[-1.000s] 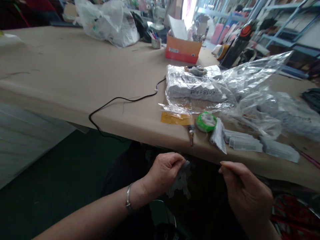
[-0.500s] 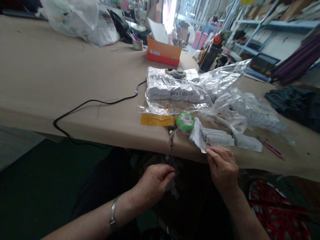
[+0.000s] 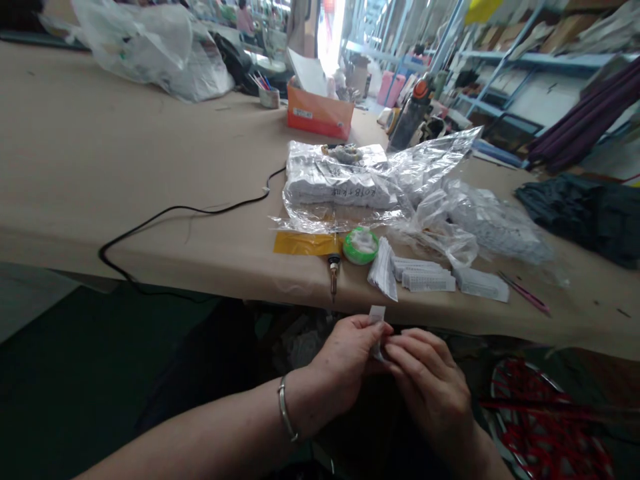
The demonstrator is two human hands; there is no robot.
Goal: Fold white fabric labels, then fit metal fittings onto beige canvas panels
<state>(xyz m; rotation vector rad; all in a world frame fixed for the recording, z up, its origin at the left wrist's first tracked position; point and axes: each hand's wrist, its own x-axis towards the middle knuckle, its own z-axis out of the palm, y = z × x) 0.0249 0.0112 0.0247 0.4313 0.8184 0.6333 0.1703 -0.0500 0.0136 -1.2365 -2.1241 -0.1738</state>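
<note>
Below the table edge my left hand point(image 3: 345, 363) and my right hand point(image 3: 427, 380) meet, both pinching a small white label point(image 3: 377, 315) that sticks up between the fingertips. A silver bracelet circles my left wrist. Just above them on the brown table point(image 3: 125, 167) lie a fan of white labels point(image 3: 383, 269), stacks of white labels point(image 3: 425, 277), a green roll point(image 3: 361, 245) and a soldering-iron-like tool point(image 3: 333, 275) with its tip over the edge on a yellow strip.
Clear plastic bags point(image 3: 350, 183) holding label bundles lie behind the stacks. A black cable point(image 3: 165, 217) runs over the table edge. An orange box point(image 3: 319, 113), a white plastic bag point(image 3: 150, 43), pink tweezers point(image 3: 525, 297), dark cloth point(image 3: 590, 210) and a red basket point(image 3: 545, 427) are around.
My right hand left the fan of labels at the table edge and came down to my left hand, which rose. Both now pinch one white label.
</note>
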